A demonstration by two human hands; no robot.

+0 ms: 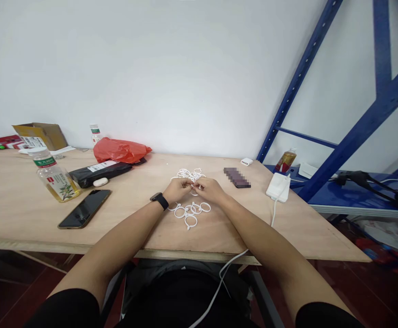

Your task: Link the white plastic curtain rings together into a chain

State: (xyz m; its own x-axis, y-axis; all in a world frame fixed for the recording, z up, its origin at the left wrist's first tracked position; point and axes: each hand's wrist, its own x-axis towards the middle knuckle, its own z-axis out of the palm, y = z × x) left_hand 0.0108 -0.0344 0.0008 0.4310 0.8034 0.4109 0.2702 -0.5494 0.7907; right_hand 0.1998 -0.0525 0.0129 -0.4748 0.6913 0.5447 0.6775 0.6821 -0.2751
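Observation:
My left hand (177, 190), with a black watch on its wrist, and my right hand (210, 188) meet over the middle of the wooden table (21, 214). Both have their fingers pinched together on a small white plastic ring (192, 186) held between them. A loose heap of white rings (188, 173) lies just beyond my hands. A group of several linked white rings (191, 212) lies on the table just in front of my wrists.
A black phone (84, 208), a bottle of yellow drink (53, 175), a black packet (98, 172), a white earbud case (100, 182) and a red bag (119, 151) lie to the left. A white charger (278, 186) with its cable sits to the right, near a blue metal rack (352, 132).

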